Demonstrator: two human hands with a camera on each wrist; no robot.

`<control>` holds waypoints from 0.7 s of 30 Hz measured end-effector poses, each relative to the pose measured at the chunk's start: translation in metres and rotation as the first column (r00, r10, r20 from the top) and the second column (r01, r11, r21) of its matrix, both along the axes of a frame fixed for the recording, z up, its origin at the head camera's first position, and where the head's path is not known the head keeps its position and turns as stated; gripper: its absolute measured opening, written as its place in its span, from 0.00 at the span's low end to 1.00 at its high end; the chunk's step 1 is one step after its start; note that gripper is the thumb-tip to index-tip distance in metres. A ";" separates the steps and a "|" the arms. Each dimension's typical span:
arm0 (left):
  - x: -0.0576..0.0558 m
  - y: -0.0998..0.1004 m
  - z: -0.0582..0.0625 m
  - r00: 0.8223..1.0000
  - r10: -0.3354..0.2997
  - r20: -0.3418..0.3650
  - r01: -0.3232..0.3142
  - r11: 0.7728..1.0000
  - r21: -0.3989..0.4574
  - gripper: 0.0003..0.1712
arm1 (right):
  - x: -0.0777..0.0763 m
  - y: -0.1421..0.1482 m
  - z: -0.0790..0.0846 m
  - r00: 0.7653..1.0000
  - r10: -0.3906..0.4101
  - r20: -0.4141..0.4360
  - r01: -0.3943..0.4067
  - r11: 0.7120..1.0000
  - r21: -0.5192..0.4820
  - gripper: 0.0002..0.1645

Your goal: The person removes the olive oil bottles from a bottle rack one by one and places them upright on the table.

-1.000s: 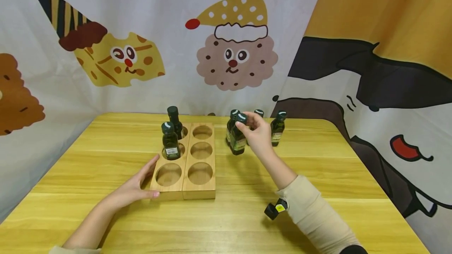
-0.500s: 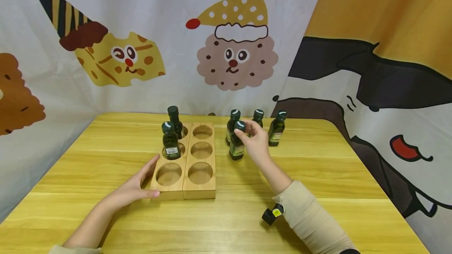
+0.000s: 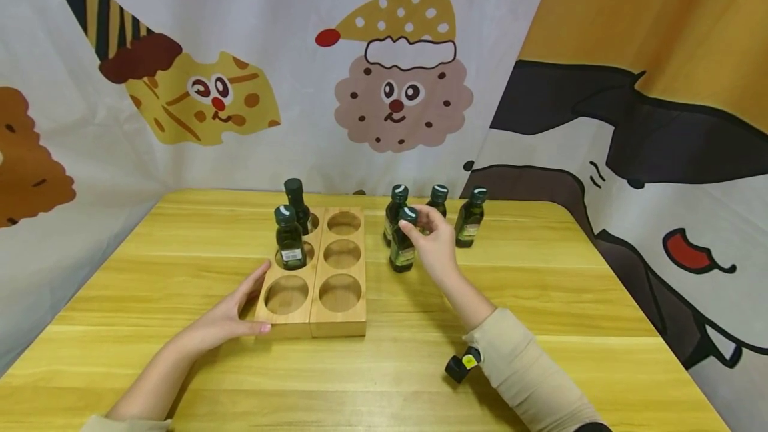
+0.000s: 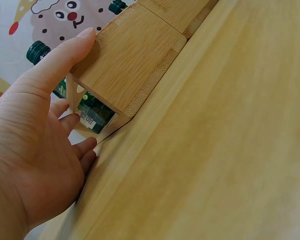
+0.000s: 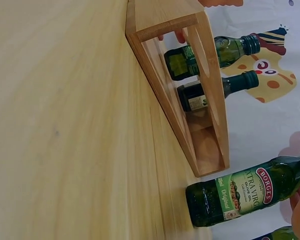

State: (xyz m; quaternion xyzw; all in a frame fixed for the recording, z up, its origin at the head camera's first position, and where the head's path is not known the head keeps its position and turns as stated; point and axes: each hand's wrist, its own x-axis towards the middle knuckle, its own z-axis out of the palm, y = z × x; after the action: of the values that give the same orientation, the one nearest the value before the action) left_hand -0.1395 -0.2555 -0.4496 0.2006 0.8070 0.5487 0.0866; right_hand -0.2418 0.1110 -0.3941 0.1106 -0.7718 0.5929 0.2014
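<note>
Pulled nearer, one bottle (image 3: 403, 249) stands upright, cap (image 3: 408, 213) up, pinched by right-hand fingers (image 3: 429, 216), base (image 3: 401, 267) perhaps touching table (image 3: 540, 285).

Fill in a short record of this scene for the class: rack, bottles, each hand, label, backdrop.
Rack: wooden, two blocks side by side, six round holes
Racked bottles: two, in the left column's far and middle holes
Left hand: touching the rack's left side
Right hand: pinching the held bottle near its top; bottle upright
Table bottles: three, farther back than the held bottle
Label on held bottle: reads BORGES, olive oil, Original
Backdrop: cartoon prints
</note>
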 end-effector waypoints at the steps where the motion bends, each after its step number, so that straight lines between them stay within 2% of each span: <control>1: 0.000 0.000 0.000 1.000 -0.001 0.000 0.001 1.000 0.000 0.61 | 0.000 0.000 0.000 1.000 0.001 -0.001 -0.001 1.000 0.002 0.20; 6: 0.001 0.001 0.003 1.000 -0.002 0.004 0.002 1.000 0.000 0.61 | 0.001 0.004 0.000 1.000 0.013 0.004 -0.013 0.999 0.040 0.22; 11: 0.002 0.001 0.004 1.000 -0.001 0.003 0.001 1.000 -0.004 0.61 | 0.002 0.007 0.003 0.999 0.031 -0.008 -0.030 0.991 0.130 0.27; 17: 0.001 0.001 0.002 1.000 0.003 0.002 -0.003 1.000 -0.004 0.61 | 0.004 0.007 0.018 0.989 0.061 -0.133 -0.036 0.983 0.181 0.29; 21: 0.001 0.000 0.001 1.000 0.003 -0.002 -0.003 1.000 -0.001 0.61 | 0.006 0.000 0.030 0.970 0.084 -0.227 -0.039 0.980 0.194 0.29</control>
State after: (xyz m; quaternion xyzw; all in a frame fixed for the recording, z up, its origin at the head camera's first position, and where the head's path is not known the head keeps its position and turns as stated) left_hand -0.1389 -0.2552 -0.4484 0.1997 0.8077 0.5482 0.0852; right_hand -0.2361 0.1109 -0.3636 0.2220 -0.7914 0.5062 0.2609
